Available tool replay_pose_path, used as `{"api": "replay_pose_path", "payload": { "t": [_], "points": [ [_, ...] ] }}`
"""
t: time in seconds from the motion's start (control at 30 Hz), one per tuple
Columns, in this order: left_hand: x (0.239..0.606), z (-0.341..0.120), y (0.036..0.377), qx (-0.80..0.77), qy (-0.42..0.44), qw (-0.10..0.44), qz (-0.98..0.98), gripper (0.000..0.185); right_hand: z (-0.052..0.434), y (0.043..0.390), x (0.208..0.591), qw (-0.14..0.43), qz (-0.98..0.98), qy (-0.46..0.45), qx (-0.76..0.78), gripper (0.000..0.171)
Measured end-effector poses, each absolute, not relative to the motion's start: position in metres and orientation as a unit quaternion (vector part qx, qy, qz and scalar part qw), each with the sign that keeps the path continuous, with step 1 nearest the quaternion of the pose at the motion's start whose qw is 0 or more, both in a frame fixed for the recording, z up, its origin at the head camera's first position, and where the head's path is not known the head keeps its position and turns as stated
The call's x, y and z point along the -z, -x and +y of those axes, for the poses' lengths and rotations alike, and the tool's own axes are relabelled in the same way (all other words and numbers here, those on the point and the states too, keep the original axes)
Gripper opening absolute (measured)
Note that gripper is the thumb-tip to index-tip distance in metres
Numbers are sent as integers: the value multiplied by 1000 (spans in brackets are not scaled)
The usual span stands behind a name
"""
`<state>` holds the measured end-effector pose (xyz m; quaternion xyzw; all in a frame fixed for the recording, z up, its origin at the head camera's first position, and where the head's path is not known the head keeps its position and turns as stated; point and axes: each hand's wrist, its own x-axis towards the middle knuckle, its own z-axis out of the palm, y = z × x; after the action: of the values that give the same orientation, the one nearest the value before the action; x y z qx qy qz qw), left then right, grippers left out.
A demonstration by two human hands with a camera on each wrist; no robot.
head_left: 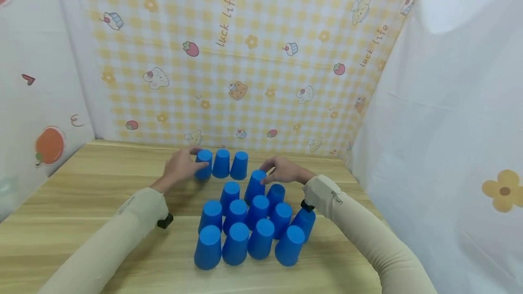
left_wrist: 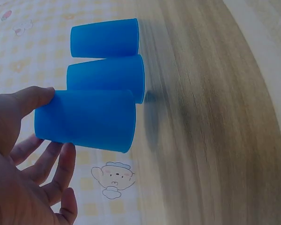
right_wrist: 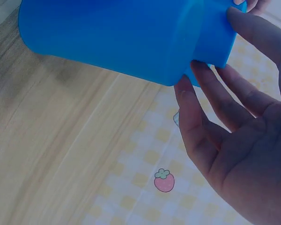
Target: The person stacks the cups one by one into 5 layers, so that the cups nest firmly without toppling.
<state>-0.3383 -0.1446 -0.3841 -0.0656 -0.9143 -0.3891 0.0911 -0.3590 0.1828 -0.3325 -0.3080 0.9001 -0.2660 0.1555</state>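
Observation:
Several blue plastic cups stand upside down on the wooden table. In the head view my left hand [head_left: 181, 165] grips the leftmost cup [head_left: 203, 165] of the back row. The left wrist view shows thumb and fingers on opposite sides of that cup [left_wrist: 86, 119], its rim seemingly just off the table. Beside it are a middle cup [head_left: 221, 164] and a right cup [head_left: 239, 165]. My right hand [head_left: 284, 170] pinches another cup [head_left: 255, 187] near its base, behind the front group. In the right wrist view a nearer cup [right_wrist: 103, 37] partly hides the held cup [right_wrist: 215, 35].
The front group has several more cups in rows, including a front left cup [head_left: 207, 248] and a front right cup [head_left: 290, 246]. A yellow checked cloth [head_left: 245, 67] hangs behind the table [head_left: 102, 185]. White cloth [head_left: 441, 103] hangs on the right.

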Motion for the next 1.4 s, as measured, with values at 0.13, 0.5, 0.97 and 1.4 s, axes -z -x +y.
{"api": "replay_pose_path", "payload": {
  "t": [0.13, 0.5, 0.97, 1.4],
  "points": [
    [388, -143, 346, 400, 53, 86, -911, 54, 184, 359, 332, 137, 907, 299, 263, 26],
    [393, -141, 357, 412, 20, 91, -907, 54, 180, 357, 332, 87, 933, 223, 267, 26],
    [396, -140, 361, 416, 4, 73, -907, 58, 182, 362, 330, 60, 940, 175, 287, 26],
    [401, -142, 364, 425, 5, 69, -902, 61, 175, 374, 313, 42, 948, 167, 267, 38]
  ]
}}
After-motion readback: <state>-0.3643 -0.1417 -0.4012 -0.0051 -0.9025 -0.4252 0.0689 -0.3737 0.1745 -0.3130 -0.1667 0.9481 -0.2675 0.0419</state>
